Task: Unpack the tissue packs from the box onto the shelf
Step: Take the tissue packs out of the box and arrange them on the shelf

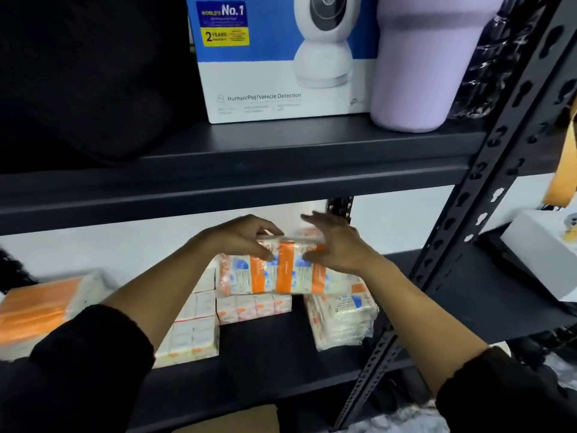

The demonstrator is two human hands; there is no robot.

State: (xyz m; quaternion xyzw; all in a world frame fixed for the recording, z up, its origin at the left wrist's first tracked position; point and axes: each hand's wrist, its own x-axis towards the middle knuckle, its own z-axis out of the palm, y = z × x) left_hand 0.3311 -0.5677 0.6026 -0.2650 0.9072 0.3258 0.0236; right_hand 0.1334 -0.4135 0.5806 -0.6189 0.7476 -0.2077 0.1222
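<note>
On the lower shelf (281, 348), the left hand (243, 235) grasps a tissue pack (281, 270) atop stacked packs (253, 306); the right hand (335, 245) lies open against it. Beside it lean more packs (343, 320). Above it stand a camera box (281, 73) and lilac tumbler (418, 67).

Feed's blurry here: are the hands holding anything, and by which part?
Left hand grips the top tissue pack by its upper left edge; right hand lies open against its upper right.
</note>
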